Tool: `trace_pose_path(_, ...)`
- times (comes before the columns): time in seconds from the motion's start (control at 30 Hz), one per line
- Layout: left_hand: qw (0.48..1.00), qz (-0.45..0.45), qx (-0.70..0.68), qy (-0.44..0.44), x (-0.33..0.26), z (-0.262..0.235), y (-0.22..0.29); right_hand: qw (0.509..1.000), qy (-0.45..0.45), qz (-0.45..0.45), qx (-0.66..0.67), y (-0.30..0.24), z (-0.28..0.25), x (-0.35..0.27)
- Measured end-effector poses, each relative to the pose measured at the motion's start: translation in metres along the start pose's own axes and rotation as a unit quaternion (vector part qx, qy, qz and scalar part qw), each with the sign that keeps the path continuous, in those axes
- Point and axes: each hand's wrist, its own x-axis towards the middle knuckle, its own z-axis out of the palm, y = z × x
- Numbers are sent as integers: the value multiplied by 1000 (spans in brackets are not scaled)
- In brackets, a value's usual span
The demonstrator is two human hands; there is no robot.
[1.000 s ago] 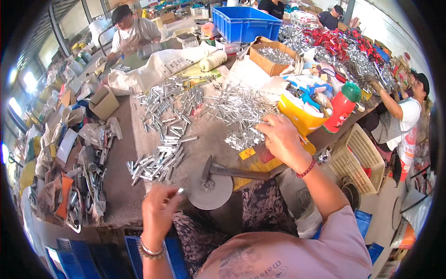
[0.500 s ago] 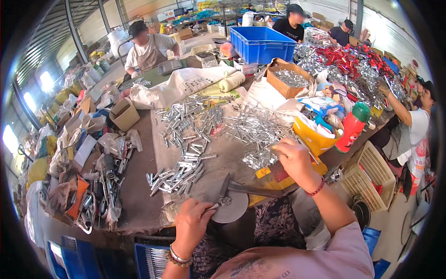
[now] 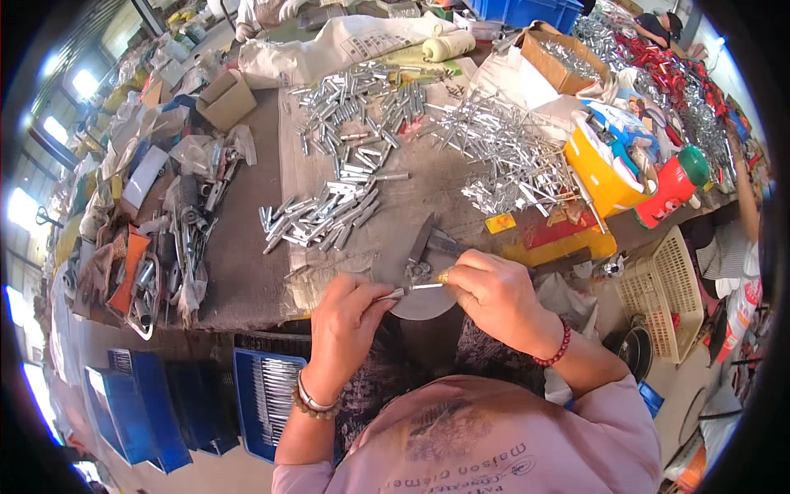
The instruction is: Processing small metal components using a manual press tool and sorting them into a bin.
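My left hand (image 3: 346, 317) pinches a short silver metal tube (image 3: 396, 294) at the table's near edge. Facing it, my right hand (image 3: 498, 296) holds a thin metal pin (image 3: 426, 286) between thumb and fingers, its tip pointing at the tube. Tube and pin are close together; whether they touch I cannot tell. Beneath them lies a grey round plate (image 3: 424, 309), partly hidden by my hands. A dark metal tool with an upright blade (image 3: 421, 237) stands just beyond. Farther off lie a heap of metal tubes (image 3: 329, 212) and a heap of thin metal pins (image 3: 514, 160).
A yellow container (image 3: 605, 169) and a red bottle with a green cap (image 3: 671, 188) stand to the right. On the left lie tools and bags around an orange piece (image 3: 129, 269). A blue tray (image 3: 267, 403) of metal rods sits below the table edge, near my left forearm.
My right hand has come from beside the pin heap to the near edge, and a thin pin now shows in it. My left hand keeps its tube. The view has tilted downward.
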Motion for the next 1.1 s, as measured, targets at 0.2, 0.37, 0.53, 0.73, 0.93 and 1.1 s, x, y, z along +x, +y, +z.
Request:
trace_pose_path(0.2,1000,-4,18,6,-5,3,0,993,-23,-63,-99,-3,4,4)
trace_pose_path(0.37,999,-4,40,21,-7,6,1,991,-22,-90,-100,0,4,3)
trace_pose_path(0.53,998,3,54,22,-4,7,1,991,-13,-95,-96,3,5,5)
trace_pose_path(0.73,998,16,51,27,-5,9,-4,992,-20,-90,-81,7,5,7)
trace_pose_path(0.93,999,17,33,11,-8,10,-4,993,-45,-96,-55,12,5,10)
trace_pose_path(1.1,999,12,31,3,-9,11,-2,989,-77,-106,-73,10,4,11)
